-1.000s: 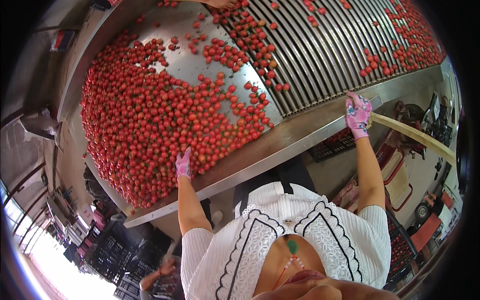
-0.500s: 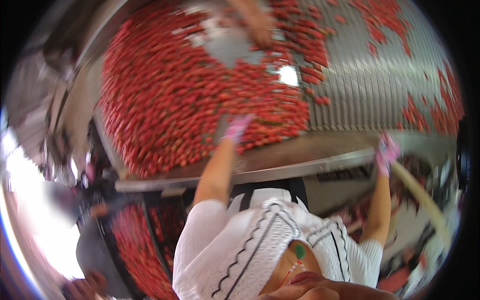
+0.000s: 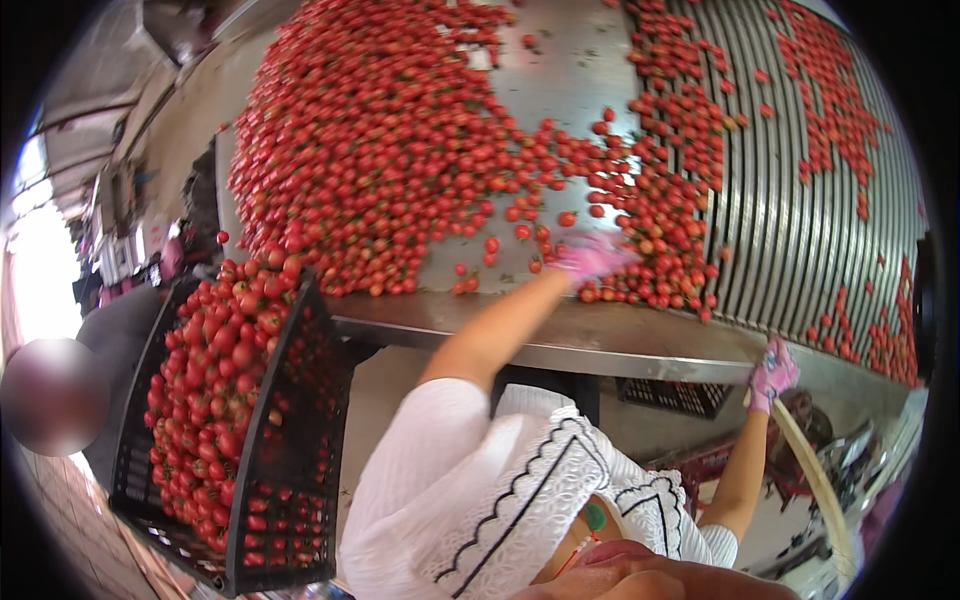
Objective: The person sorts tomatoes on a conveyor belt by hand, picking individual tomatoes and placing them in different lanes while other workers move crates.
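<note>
My left hand (image 3: 595,257), in a pink glove and smeared by motion, sweeps among small red tomatoes (image 3: 655,265) near the table's front edge. Its fingers look stretched out against the tomatoes, not closed round any. To the right, my right hand (image 3: 774,374), gloved in pink too, is closed over the metal rim (image 3: 640,362) of the table. A large heap of tomatoes (image 3: 380,130) covers the left part of the metal table (image 3: 560,70). More tomatoes lie along the start of the ribbed metal roller bed (image 3: 765,200).
A black slatted crate (image 3: 290,420) full of tomatoes is tilted against the table's left front corner, with a person in grey (image 3: 120,335) beside it. A pale curved hose or bar (image 3: 815,470) hangs below my right hand. Another black crate (image 3: 675,394) stands under the table.
My left hand has moved right across the table, beside the rollers. The full crate has come up to the table's left corner. The other person's hand at the far side has left view.
</note>
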Action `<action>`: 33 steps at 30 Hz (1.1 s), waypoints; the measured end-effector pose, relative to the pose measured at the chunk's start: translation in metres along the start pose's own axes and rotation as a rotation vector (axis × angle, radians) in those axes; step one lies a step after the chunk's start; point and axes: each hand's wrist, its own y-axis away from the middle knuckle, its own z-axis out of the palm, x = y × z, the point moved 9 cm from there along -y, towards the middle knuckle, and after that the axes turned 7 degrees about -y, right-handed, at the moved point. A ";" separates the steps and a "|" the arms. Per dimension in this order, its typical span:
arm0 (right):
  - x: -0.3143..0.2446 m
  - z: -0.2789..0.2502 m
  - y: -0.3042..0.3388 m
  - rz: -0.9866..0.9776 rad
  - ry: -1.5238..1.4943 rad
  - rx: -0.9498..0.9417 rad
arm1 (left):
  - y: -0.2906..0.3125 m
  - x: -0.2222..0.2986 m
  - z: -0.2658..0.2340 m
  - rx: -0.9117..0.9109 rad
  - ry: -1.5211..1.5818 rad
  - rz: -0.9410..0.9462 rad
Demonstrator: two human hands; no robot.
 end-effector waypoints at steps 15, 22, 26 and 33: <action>-0.034 -0.022 0.008 0.069 -0.046 0.176 | -0.040 -0.037 -0.184 0.843 -0.393 -0.231; -0.053 -0.026 0.013 0.064 -0.089 0.221 | -0.124 -0.003 -0.135 0.799 -0.363 0.082; -0.051 -0.023 0.006 0.115 -0.072 0.195 | -0.161 0.002 -0.036 0.350 -0.217 0.131; -0.062 -0.026 -0.002 0.064 -0.063 0.150 | -0.068 -0.003 0.064 -0.121 -0.387 0.312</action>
